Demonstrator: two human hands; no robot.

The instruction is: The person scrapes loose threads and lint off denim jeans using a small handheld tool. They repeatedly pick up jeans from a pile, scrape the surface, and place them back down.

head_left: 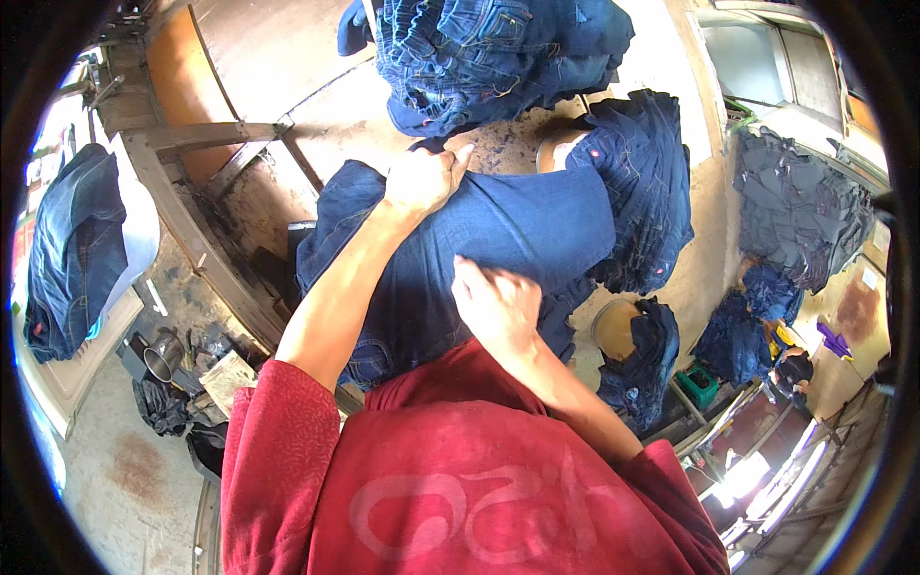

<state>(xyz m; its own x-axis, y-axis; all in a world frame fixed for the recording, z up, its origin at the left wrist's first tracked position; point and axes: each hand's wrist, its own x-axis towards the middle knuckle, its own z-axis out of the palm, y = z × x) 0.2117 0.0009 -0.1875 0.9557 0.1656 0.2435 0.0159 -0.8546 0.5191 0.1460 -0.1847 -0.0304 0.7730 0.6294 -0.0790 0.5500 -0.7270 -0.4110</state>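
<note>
I am looking down into a garment workshop, a place where denim is handled in bulk. A heap of dark blue jeans (498, 53) lies on the worn, stained concrete work surface (316, 115), more folded blue denim (72, 249) rests on a white stand at my left, and grey-blue denim pieces (800, 206) pile up at my right. Rough wooden framing (192, 139) borders the bench.

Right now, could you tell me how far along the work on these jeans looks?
A heap of jeans already lies at the table's far end. In hand: the left hand and right hand press on a dark blue pair laid flat. More denim waits at the right.
</note>
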